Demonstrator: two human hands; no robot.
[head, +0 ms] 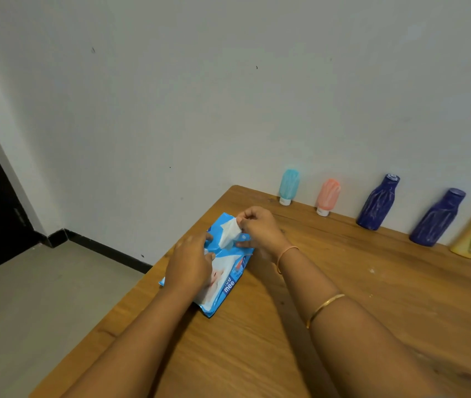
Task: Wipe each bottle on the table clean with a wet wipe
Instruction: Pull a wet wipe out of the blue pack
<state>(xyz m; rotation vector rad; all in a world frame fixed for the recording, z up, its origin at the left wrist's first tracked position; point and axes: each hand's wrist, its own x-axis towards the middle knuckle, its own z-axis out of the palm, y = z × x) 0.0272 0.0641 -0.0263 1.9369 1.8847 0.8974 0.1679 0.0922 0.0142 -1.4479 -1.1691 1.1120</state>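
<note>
**Q:** What step is in hand, and where is everything?

**A:** Drawing one wet wipe point(228, 232) from its pack point(223, 285), which lies flat on the tabletop point(329, 326) near the left edge. My left hand point(191, 262) rests on the pack, fingers fairly straight and pressing it down. My right hand point(257, 228) pinches the wipe's upper end between thumb and fingers.

**Q:** How is it done well?

**A:** I judge: keep the pack pinned and pull steadily up and away from the opening, so one sheet comes free untorn.

**Q:** Orientation?

**A:** The pack's long axis runs away from me toward the wall point(228, 110), opening at the far end. The wipe rises from it, leaning right. The five bottles point(379, 202) stand in a row against the wall, well apart from the pack, none yet touched.
</note>
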